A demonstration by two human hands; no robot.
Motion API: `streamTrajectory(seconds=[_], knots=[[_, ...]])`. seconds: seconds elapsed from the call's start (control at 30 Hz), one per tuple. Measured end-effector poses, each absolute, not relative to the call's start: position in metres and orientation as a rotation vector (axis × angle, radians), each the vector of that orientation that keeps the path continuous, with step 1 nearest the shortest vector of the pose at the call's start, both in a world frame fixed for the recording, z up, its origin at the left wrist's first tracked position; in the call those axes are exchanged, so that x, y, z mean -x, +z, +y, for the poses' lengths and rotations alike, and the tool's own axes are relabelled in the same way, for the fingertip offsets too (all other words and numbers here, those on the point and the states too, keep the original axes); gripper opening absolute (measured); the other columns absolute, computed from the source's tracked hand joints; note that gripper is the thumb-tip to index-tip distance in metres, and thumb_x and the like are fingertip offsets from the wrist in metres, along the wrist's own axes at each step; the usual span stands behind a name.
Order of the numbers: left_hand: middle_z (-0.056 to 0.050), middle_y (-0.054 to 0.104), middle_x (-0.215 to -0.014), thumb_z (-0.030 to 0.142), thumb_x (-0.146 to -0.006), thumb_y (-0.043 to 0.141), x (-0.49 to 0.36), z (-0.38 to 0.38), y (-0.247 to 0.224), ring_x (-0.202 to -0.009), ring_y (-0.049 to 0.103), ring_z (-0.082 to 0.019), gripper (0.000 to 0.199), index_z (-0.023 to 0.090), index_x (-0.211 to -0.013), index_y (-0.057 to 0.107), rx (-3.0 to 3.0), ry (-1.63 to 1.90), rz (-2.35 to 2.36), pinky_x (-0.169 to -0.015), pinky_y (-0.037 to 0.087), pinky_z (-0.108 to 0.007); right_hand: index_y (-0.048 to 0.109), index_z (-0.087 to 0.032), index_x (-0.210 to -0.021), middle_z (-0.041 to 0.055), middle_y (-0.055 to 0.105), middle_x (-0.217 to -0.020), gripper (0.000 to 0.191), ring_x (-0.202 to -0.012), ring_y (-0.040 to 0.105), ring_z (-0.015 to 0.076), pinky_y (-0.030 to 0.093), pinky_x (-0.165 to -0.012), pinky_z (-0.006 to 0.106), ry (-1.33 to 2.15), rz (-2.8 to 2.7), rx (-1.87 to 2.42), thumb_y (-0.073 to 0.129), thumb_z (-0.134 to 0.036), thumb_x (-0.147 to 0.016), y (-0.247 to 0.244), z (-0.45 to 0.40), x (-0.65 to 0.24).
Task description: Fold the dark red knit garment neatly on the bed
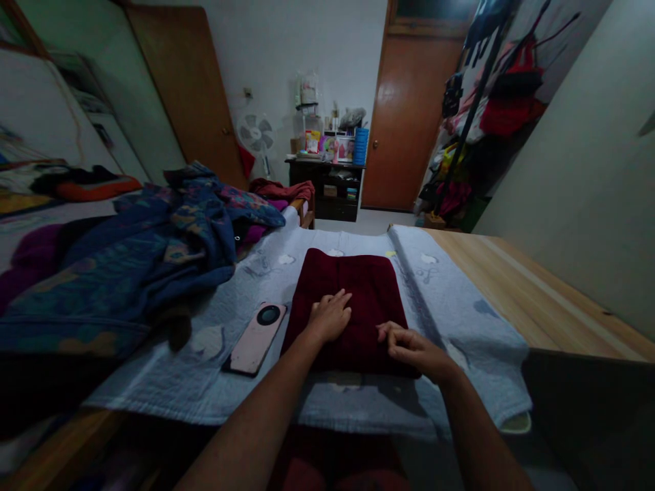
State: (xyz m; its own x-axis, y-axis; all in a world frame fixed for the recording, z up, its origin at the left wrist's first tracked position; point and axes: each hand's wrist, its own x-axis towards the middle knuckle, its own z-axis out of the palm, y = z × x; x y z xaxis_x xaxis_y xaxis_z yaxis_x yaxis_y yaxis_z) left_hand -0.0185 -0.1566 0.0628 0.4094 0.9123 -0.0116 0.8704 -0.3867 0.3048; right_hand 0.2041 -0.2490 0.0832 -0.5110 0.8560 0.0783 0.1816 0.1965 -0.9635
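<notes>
A dark red folded cloth [363, 279] lies flat on a light blue patterned sheet [205, 389]. My left hand [331, 316] rests on the middle of the cloth, palm down with its fingers stretched out. Over the cloth's right part is my right hand [409, 346], its fingers curled inward; whether anything is between them is too small to tell. A pink phone [257, 339] with a round black camera ring lies on the sheet, left of the cloth.
Rumpled blue patterned clothes [189, 225] are heaped at the left. A wooden board [516, 286] extends along the right side. Farther back stand a fan [256, 133], a dark shelf [327, 191] and a brown door [406, 116]. Bags and clothes hang at the right.
</notes>
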Motion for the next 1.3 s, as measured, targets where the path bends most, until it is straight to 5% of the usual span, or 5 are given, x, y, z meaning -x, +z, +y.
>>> streamTrajectory(seconds=[0.17,0.47,0.73,0.93,1.3], knots=[[0.002,0.03,-0.153,0.041,-0.093,0.027,0.019,-0.156,0.062,-0.13,0.037,-0.027,0.051,0.03,-0.142,0.036,-2.421,0.239,1.557,-0.102,0.035,-0.049,0.059,-0.018,-0.072,0.0076,0.055,-0.118,0.03,-0.125,0.038,0.0245,0.019,-0.108,0.043,1.49,-2.007,0.896,0.069,-0.046,-0.076,0.093,-0.249,-0.221],[0.003,0.028,-0.153,0.04,-0.093,0.027,0.02,-0.157,0.063,-0.13,0.036,-0.025,0.05,0.031,-0.142,0.036,-2.406,0.247,1.56,-0.101,0.036,-0.049,0.059,-0.018,-0.053,0.0079,0.067,-0.098,0.046,-0.121,0.046,0.026,0.018,-0.111,0.047,1.436,-2.04,0.953,0.053,-0.049,-0.087,0.098,-0.249,-0.22],[0.003,0.027,-0.154,0.041,-0.093,0.026,0.02,-0.157,0.065,-0.132,0.034,-0.026,0.051,0.031,-0.143,0.034,-2.399,0.231,1.561,-0.103,0.034,-0.048,0.068,-0.021,-0.093,0.0062,0.066,-0.102,0.024,-0.122,0.046,0.0266,0.029,-0.106,0.046,1.31,-2.06,0.995,0.06,-0.041,-0.082,0.101,-0.249,-0.222],[0.003,0.026,-0.154,0.041,-0.093,0.026,0.02,-0.156,0.065,-0.132,0.033,-0.026,0.051,0.031,-0.143,0.034,-2.379,0.213,1.549,-0.104,0.032,-0.048,0.071,-0.019,-0.091,0.0064,0.07,-0.09,0.027,-0.077,0.063,0.0185,0.049,-0.071,0.03,1.444,-1.93,1.082,0.051,-0.037,-0.085,0.107,-0.269,-0.208],[0.002,0.027,-0.154,0.041,-0.093,0.027,0.021,-0.156,0.064,-0.132,0.034,-0.026,0.051,0.03,-0.142,0.034,-2.399,0.222,1.551,-0.103,0.034,-0.049,0.065,-0.019,-0.117,0.0092,0.067,-0.113,0.039,-0.104,0.061,0.0239,0.045,-0.091,0.034,1.519,-2.21,1.036,0.054,-0.039,-0.085,0.095,-0.279,-0.195]])
